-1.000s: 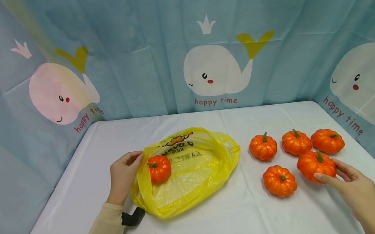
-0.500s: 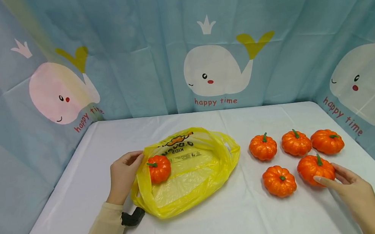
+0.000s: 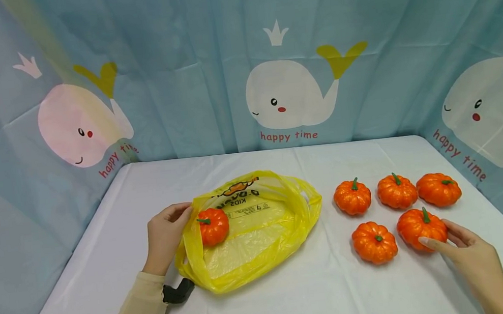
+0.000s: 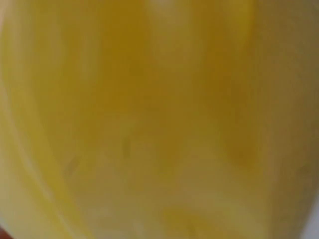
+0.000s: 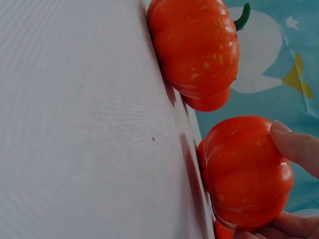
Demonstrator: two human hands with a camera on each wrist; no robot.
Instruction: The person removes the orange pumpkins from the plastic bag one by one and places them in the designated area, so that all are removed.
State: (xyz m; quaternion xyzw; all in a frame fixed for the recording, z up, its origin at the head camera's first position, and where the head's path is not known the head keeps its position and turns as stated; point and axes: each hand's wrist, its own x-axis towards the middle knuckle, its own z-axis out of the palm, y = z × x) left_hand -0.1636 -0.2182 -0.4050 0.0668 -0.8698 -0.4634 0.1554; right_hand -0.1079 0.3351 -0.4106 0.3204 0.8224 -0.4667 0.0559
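Note:
My left hand (image 3: 168, 237) pinches the left edge of a yellow plastic bag (image 3: 251, 241), which lies with its mouth spread toward me. A small orange pumpkin (image 3: 215, 227) with a green stem is inside at the bag's left end. Blurred yellow bag film (image 4: 149, 124) fills the left wrist view. On the right, my right hand (image 3: 476, 258) holds another orange pumpkin (image 3: 421, 231) between thumb and fingers, low over the table. The right wrist view shows the thumb (image 5: 299, 149) on this pumpkin (image 5: 244, 174); whether its base touches the cloth I cannot tell.
Close left of the held pumpkin sits a loose pumpkin (image 3: 374, 244). Behind it stand three more, a left one (image 3: 352, 198), a middle one (image 3: 397, 192) and a right one (image 3: 439, 190). A white cloth covers the table (image 3: 294, 301); a blue whale-print curtain (image 3: 209, 105) encloses it.
My right hand has lowered the held pumpkin a little and shifted it slightly left. The left hand, the bag and the other pumpkins stay where they were.

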